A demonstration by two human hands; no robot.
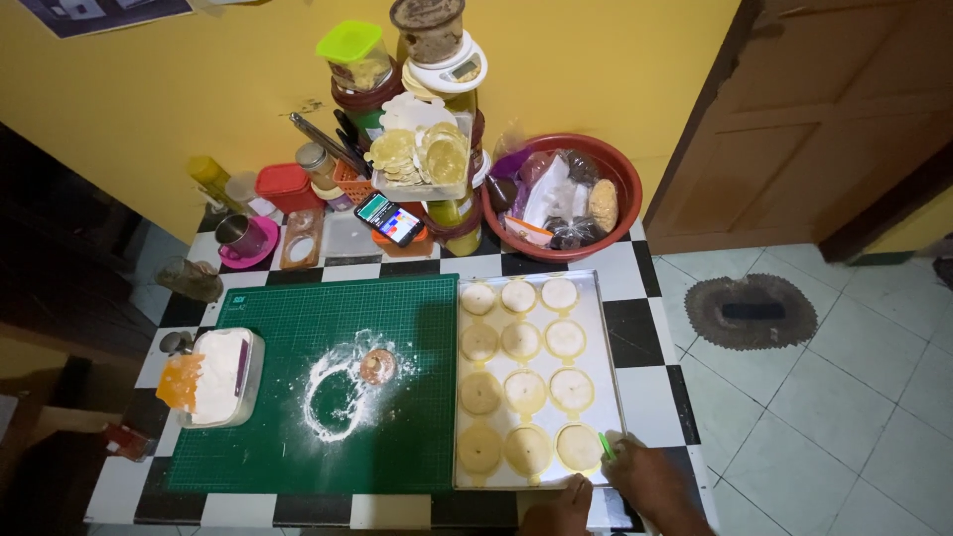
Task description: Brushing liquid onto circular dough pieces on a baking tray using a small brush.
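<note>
At the desk's near right corner, the right hand [650,481] pinches a small green tool [605,444] beside the tray [608,342] of dough rounds [524,390], so go gently; the left hand [564,514] rests curled, holding nothing.

Single view, head-worn camera. Position: above the near edge of the table [655,328], toward its right corner. Direction: steeply downward and forward, facing the yellow wall [199,79] behind the far edge. Range: moderate; the whole tabletop fits, from the mat [298,318] at left to the tray [615,357] at right, with the floor [844,397] and door [824,109] beyond the right edge. Bottom margin cuts off both hands at the near edge. No second view; no shared area.
</note>
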